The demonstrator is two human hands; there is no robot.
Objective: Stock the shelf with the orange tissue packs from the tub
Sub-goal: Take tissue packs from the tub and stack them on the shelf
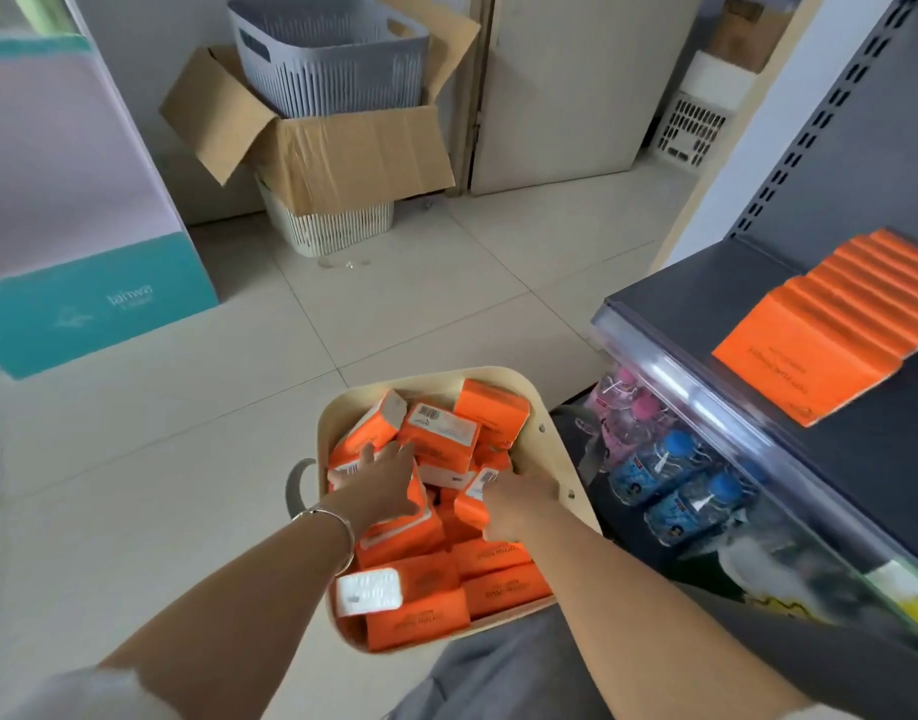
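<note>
Left hand (380, 485) rests flat-fingered on orange tissue packs (438, 440) (probably light, squashy; hold across the sides), right hand (519, 506) grip unclear.

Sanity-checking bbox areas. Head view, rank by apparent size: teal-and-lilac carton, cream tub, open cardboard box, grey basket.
1. teal-and-lilac carton, cut off by the frame
2. cream tub and open cardboard box: look alike and the tub is nearer the camera, so unranked
3. grey basket
</note>
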